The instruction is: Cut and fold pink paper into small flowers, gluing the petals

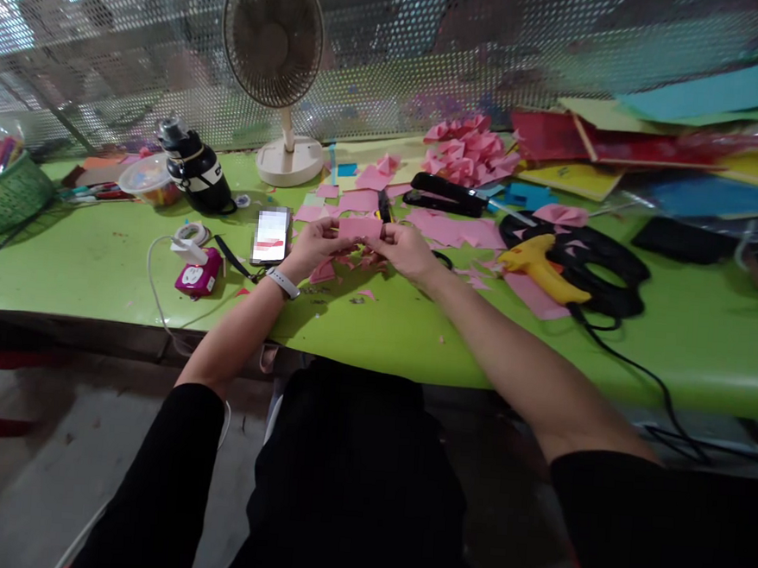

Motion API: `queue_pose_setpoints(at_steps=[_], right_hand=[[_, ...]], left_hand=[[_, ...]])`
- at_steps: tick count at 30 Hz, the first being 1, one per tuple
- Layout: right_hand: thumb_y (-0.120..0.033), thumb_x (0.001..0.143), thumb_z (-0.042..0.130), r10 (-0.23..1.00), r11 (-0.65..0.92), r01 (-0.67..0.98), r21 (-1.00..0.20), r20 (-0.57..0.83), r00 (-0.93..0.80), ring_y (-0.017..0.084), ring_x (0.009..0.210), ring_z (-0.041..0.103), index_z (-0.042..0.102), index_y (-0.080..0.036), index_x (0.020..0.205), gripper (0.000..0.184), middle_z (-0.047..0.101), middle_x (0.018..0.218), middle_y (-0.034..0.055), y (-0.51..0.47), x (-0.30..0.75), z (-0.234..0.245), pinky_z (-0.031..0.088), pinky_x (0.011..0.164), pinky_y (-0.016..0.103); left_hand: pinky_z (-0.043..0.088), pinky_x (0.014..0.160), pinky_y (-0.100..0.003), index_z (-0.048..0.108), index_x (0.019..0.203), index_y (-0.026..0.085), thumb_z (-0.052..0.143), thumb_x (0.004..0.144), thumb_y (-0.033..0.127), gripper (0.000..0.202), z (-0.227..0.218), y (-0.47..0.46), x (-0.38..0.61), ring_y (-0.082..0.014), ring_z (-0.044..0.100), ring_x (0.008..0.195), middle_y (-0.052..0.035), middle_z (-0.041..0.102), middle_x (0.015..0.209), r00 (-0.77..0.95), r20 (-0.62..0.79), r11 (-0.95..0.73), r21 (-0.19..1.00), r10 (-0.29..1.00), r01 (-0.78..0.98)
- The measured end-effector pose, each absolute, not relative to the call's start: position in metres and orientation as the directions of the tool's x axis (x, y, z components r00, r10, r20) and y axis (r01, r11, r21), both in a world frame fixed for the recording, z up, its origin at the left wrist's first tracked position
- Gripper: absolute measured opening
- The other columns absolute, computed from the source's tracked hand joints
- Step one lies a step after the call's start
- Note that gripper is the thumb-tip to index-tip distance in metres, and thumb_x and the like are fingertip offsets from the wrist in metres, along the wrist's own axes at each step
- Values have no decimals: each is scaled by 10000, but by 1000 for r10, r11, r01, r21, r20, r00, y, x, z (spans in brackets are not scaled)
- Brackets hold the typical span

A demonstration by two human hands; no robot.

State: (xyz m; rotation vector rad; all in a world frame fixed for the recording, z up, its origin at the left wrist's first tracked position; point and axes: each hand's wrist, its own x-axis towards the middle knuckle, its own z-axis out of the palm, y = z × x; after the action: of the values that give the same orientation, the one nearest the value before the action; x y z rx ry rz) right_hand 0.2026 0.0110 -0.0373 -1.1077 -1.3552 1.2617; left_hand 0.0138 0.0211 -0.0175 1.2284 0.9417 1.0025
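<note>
Between my two hands, a small rectangle of pink paper [359, 228] is stretched level above the green table [375, 336]. My left hand [317, 247], with a pale band on its wrist, pinches the left end. The right end is pinched in my right hand [406, 249]. Pink paper scraps [364, 257] lie under and around my fingers. Just behind the held paper are more cut pink sheets [359, 200] and a black stapler [447, 195]. A phone [270, 235] with a lit screen sits left of my left hand.
A yellow glue gun [542, 269] rests at right on a black flat object [614, 270], its cord trailing over the table edge. Folded pink pieces [469, 152] are heaped at the back beside coloured sheets [716, 100]. A fan [289, 158], black bottle [195, 172] and purple power adapter [199, 273] stand left.
</note>
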Motion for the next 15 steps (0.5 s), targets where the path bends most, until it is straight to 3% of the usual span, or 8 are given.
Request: queue_pose_setpoints(at_steps=[9,15], right_hand=[[-201,824,819,983,-61,10,-998,-62,-175,96,475,667,636,-163,709,220,753,674,43,12,209,-30,569,450,177],[-187,829,811,977,-47,41,-998,-54,-204,112,496,684,630,-157,708,220,747,675,61,11,208,-28,583,467,191]], left_hand=[[603,774,-301,628,973,127,840,744,138,312,-22,25,10,-124,720,725,-43,744,825,289,-13,38,996,957,-79],[614,745,-322,615,943,125,861,724,161,332,-23,24,10,-157,735,757,-67,741,863,350,-52,74,996,935,-50]])
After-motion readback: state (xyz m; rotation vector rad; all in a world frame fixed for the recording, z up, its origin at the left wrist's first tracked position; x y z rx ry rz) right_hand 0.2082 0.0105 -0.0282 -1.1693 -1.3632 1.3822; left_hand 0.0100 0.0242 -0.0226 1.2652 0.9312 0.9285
